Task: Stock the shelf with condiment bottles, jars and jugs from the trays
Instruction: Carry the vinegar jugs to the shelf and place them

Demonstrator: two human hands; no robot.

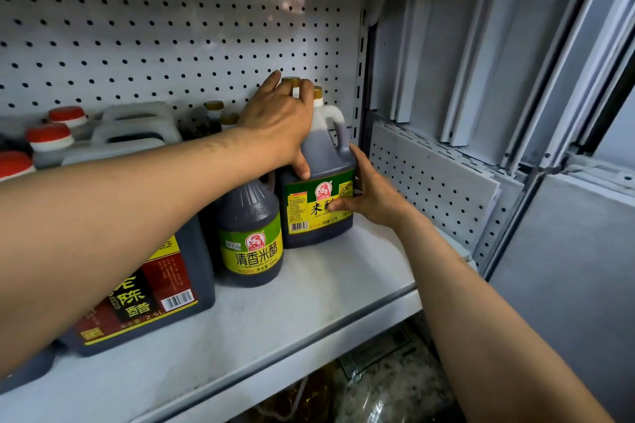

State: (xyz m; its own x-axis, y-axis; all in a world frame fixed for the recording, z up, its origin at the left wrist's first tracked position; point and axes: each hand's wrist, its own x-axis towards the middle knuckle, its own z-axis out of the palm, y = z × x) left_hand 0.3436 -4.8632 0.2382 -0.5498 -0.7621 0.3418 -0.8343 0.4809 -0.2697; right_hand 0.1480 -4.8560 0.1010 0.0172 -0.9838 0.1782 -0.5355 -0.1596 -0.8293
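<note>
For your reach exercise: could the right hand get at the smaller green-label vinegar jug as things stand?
Probably yes: the smaller green-label jug stands at the front, bare shelf before it, but the right hand must first release the tall jug.

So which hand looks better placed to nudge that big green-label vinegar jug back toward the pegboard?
Probably the right hand: it grips the rice vinegar jug low at its label, so it can push. The left hand lies over the jug's shoulder, mostly steadying.

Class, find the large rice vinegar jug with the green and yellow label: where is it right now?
In the head view, the rice vinegar jug stands right of centre on the shelf, beside a smaller vinegar bottle, held by both hands.
</note>
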